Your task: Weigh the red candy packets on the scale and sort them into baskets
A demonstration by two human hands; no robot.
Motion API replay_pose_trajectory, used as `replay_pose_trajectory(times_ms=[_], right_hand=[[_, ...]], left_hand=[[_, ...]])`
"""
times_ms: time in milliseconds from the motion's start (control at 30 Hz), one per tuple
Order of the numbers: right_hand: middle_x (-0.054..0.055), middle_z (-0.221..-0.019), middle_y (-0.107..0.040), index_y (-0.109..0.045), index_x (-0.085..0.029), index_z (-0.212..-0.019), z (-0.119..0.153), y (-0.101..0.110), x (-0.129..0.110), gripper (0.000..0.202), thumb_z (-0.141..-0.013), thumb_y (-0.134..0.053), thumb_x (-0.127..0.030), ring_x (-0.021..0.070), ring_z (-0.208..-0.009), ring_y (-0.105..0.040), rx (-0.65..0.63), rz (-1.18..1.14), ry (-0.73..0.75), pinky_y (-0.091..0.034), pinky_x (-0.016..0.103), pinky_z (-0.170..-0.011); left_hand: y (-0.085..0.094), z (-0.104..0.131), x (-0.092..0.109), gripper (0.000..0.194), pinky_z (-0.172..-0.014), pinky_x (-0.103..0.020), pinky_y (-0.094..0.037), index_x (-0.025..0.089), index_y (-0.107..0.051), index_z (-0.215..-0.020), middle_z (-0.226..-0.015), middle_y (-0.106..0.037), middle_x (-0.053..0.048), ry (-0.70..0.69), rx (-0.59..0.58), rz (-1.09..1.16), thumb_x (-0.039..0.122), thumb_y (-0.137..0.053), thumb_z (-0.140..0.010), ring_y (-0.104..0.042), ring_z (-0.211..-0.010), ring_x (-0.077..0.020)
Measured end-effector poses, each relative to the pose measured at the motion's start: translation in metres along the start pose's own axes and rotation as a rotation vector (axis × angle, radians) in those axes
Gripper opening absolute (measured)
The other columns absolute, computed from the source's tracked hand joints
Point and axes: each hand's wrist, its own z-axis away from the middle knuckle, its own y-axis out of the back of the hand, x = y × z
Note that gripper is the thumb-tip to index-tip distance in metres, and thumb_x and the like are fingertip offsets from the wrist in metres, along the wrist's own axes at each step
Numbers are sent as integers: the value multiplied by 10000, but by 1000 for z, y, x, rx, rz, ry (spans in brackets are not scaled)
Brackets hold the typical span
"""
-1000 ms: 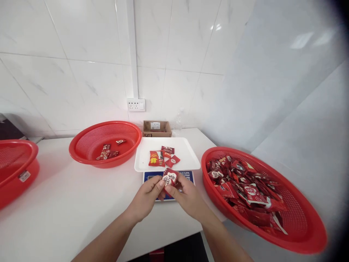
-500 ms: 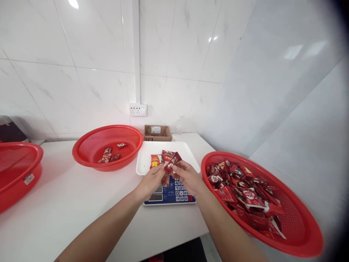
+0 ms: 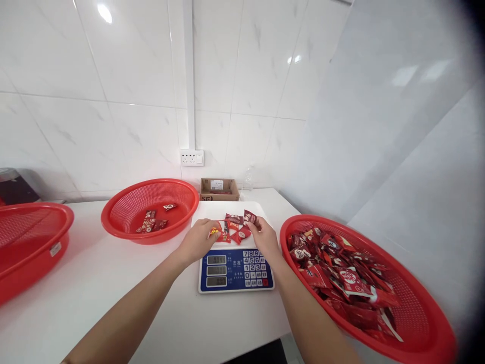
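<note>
A digital scale (image 3: 235,290) stands on the table, its white tray (image 3: 257,207) behind a blue keypad panel. Several small red snack packets (image 3: 241,234) lie on the tray. On the tray's left side, my left hand (image 3: 200,240) has its fingers curled over the edge of a red and yellow packet (image 3: 215,228), thumb and fingertips close together. My right hand (image 3: 267,237) pinches a dark red packet (image 3: 249,217) between thumb and fingers, at the tray's right side. Its lower part is hidden by my fingers.
A red basket (image 3: 428,308) heaped with packets sits at the right. Another red basket (image 3: 121,222) at the left holds a few packets, with a third basket (image 3: 34,253) beyond it. A cardboard box (image 3: 231,194) and clear bottle (image 3: 248,178) stand by the wall.
My hands were together over the keypad with dark red packets; they have moved apart over the tray. A packet now lies at the tray's front, and the scale's displays are uncovered.
</note>
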Motion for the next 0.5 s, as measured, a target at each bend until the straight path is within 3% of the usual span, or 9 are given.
replay_pose_trajectory(times_ms=[233,500], right_hand=[[21,-943,-667,-574,-241,-887,-8,-7,6,174,-767,-511,-350,202,-863,-614,-35,-26,-19,-434,345,-789],[27,-931,-664,-538,-249,-1033,-13,-9,12,285,-760,-481,-310,213,-875,-613,33,-110,-38,-451,359,-784]], left_hand=[[-16,-30,-8,313,-973,-358,-373,179,-605,-1084,-1142,-607,-87,-72,-67,-134,282,-456,-829,-479,-1135,-238],[-23,-50,-12,437,-951,-379,-379,177,-552,-1186,-1119,-607,-124,-18,-163,-154,320,-539,-773,-494,-1134,-277]])
